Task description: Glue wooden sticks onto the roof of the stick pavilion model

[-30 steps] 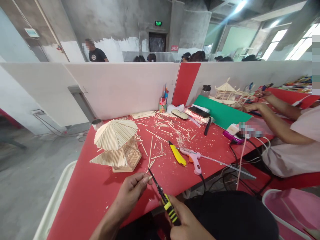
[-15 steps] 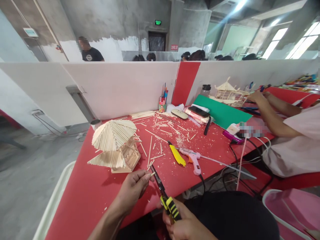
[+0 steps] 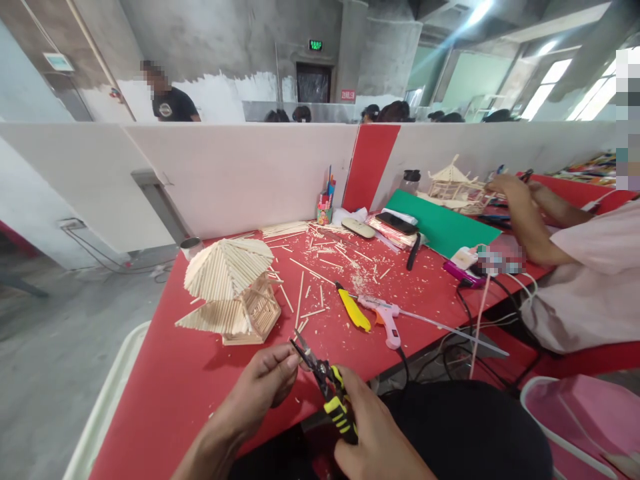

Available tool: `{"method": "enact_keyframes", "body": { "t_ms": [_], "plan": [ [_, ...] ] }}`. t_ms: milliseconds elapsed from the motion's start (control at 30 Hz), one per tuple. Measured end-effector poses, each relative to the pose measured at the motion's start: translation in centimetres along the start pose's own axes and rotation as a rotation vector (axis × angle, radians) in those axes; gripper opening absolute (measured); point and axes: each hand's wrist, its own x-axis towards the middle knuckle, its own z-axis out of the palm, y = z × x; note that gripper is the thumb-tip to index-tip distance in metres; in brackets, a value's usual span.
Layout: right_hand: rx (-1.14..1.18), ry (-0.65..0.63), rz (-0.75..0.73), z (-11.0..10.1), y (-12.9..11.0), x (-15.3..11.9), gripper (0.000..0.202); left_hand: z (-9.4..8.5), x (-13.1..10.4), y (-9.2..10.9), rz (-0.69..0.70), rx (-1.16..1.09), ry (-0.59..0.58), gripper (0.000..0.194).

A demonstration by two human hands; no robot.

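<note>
Thumb and fingers of my left hand [image 3: 270,380] are pinched together at the tip of the cutters; a small stick end between them is mostly hidden. My right hand [image 3: 373,427] is wrapped around the yellow-and-black handles of the cutters [image 3: 327,387], whose dark jaws are spread beside my left fingertips. Beyond my left hand, a wooden stick model [image 3: 227,290] with a layered pointed roof stands on the red table [image 3: 165,387]. A yellow-handled knife [image 3: 354,310] and a pink glue gun [image 3: 387,320] lie to the right of the model.
Loose sticks [image 3: 300,300] and shavings are scattered behind the cutters. Farther back are a pen cup [image 3: 325,212], a phone [image 3: 397,223] and a green board [image 3: 440,223]. A person's arms [image 3: 525,207] are beside another stick model [image 3: 453,187] at the right.
The cutters' jaws have opened and tilted left at my left fingertips. My right hand has shifted on the handles. The stick end between my left fingers shows less.
</note>
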Motion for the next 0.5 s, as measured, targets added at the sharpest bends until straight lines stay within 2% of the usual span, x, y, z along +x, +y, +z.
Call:
{"method": "enact_keyframes", "body": {
  "t_ms": [300,400,500],
  "plan": [
    [-0.044,0.005,-0.04,0.7,1.3,0.0,0.061,-0.1,0.3,-0.4,-0.057,-0.073,-0.002,0.038],
    [0.001,-0.014,-0.038,0.4,1.0,0.2,0.067,0.2,0.3,-0.3,0.045,0.096,0.099,0.038],
    [0.069,0.02,-0.033,0.4,0.8,0.3,0.07,0.7,0.2,-0.1,0.152,0.275,0.211,0.035]
  ]
}}
